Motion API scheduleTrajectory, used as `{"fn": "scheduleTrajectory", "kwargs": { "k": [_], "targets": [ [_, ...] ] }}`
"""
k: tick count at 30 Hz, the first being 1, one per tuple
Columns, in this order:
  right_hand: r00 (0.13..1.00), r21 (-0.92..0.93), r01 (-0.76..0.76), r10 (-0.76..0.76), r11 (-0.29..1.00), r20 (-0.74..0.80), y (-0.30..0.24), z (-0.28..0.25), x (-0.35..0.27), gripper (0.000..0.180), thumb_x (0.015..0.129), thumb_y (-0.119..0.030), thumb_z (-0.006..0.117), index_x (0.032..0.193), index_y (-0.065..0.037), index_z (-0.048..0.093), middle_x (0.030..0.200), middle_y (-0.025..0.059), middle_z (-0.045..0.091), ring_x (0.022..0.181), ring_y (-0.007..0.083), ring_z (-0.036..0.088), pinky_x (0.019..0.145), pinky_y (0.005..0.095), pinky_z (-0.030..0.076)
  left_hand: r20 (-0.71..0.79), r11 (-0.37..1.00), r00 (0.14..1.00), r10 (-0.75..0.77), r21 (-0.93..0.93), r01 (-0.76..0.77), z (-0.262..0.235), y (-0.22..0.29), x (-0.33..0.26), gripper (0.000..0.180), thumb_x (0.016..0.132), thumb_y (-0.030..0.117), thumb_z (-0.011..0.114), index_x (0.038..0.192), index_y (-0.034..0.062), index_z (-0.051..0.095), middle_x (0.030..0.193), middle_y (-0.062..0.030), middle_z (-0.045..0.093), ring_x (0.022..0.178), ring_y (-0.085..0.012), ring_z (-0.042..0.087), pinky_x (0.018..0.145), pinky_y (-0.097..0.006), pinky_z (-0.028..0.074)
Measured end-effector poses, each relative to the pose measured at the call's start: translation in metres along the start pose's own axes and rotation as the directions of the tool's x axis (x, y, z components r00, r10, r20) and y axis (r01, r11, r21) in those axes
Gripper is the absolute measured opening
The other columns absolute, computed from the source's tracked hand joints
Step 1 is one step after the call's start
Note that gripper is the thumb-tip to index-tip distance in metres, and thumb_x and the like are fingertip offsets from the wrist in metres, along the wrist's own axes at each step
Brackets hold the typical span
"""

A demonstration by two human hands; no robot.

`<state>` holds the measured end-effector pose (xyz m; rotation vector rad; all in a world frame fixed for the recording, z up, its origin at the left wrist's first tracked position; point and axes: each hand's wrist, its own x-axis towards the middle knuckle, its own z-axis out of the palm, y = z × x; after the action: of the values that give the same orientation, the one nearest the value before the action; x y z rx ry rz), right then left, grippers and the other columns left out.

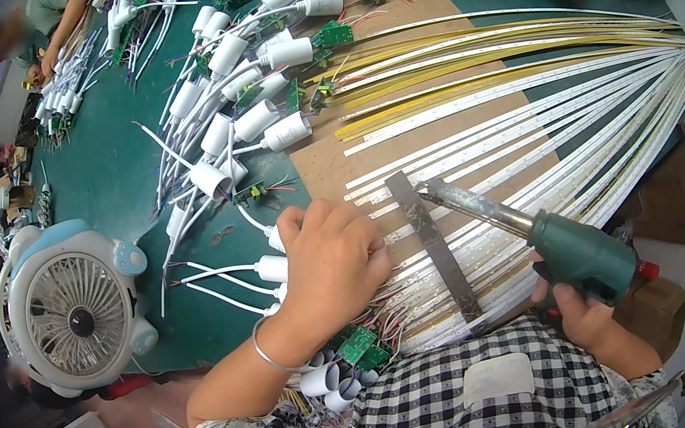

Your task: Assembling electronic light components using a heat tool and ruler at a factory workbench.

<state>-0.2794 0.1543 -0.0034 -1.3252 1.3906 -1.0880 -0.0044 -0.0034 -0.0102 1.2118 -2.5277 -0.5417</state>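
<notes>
Head view: right hand (586,310) grips the soldering iron (489,207) above the strips (638,100) on the right; left hand's (335,251) pinched, can't tell on what. Looks partway: near boards (357,346) maybe wired, far boards (335,33) apparently left.

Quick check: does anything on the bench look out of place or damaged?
Nothing looks plainly spilled or broken. The untidiest spot is the heap of white caps, overlapping at mixed angles. The dark bar lies slantwise across the strips, though that may be deliberate.

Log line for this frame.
left hand: curled beside bar, grip hidden | right hand: holding iron | tip: at bar's upper end, contact unclear | strips: bunched at right
</notes>
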Motion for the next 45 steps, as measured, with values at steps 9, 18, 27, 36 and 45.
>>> {"fn": "scheduleTrajectory", "kwargs": {
  "k": [9, 18, 27, 36, 45],
  "targets": [
    [0.997, 0.061, -0.015, 0.020, 0.998, -0.080, 0.001, 0.002, 0.002, 0.045, 0.097, -0.024, 0.056, 0.131, 0.005, 0.048, 0.115, 0.0134, 0.063, 0.072, 0.0170, 0.062, 0.066, 0.0302, 0.051, -0.001, 1.000, 1.000, 0.002, 0.023, -0.002, -0.001, 0.002, -0.002, 0.013, 0.065, 0.010, 0.071, 0.068, 0.0143, 0.059, 0.079, 0.0002, 0.056, 0.088, -0.0232, 0.053, 0.083, -0.041, 0.031],
    [0.978, 0.159, -0.013, 0.046, 0.987, -0.202, -0.005, 0.003, 0.009, 0.051, 0.097, -0.027, 0.058, 0.134, 0.004, 0.043, 0.116, 0.0154, 0.062, 0.068, 0.0169, 0.062, 0.060, 0.0289, 0.051, -0.014, 0.998, 1.000, 0.005, 0.066, -0.004, 0.001, 0.001, -0.004, 0.013, 0.065, 0.010, 0.071, 0.070, 0.0142, 0.059, 0.082, -0.0009, 0.057, 0.089, -0.0248, 0.053, 0.085, -0.043, 0.033],
    [0.976, 0.179, -0.016, 0.054, 0.984, -0.210, -0.004, 0.001, 0.008, 0.050, 0.097, -0.025, 0.057, 0.134, 0.004, 0.042, 0.115, 0.0161, 0.062, 0.067, 0.0174, 0.061, 0.060, 0.0291, 0.051, -0.007, 0.998, 1.000, 0.003, 0.069, -0.003, -0.001, 0.002, -0.004, 0.013, 0.066, 0.010, 0.071, 0.071, 0.0139, 0.059, 0.082, -0.0013, 0.057, 0.090, -0.0251, 0.053, 0.086, -0.043, 0.034],
    [0.975, 0.261, -0.023, 0.079, 0.965, -0.206, -0.002, 0.000, 0.012, 0.047, 0.094, -0.019, 0.062, 0.133, 0.004, 0.047, 0.115, 0.0184, 0.065, 0.071, 0.0200, 0.064, 0.061, 0.0298, 0.054, 0.006, 0.993, 1.000, 0.004, 0.121, -0.004, -0.003, 0.006, -0.005, 0.014, 0.067, 0.011, 0.071, 0.077, 0.0140, 0.061, 0.087, -0.0011, 0.059, 0.092, -0.0246, 0.054, 0.088, -0.043, 0.034],
    [0.965, 0.218, -0.041, 0.095, 0.975, -0.246, -0.006, -0.002, 0.011, 0.047, 0.095, -0.023, 0.059, 0.131, 0.005, 0.046, 0.114, 0.0172, 0.064, 0.068, 0.0175, 0.062, 0.063, 0.0284, 0.051, 0.043, 0.988, 0.999, 0.033, 0.151, -0.040, -0.049, -0.042, -0.027, 0.029, 0.077, 0.020, 0.072, 0.104, 0.0091, 0.067, 0.101, -0.0074, 0.063, 0.099, -0.0285, 0.057, 0.092, -0.043, 0.038]
  ]
}}
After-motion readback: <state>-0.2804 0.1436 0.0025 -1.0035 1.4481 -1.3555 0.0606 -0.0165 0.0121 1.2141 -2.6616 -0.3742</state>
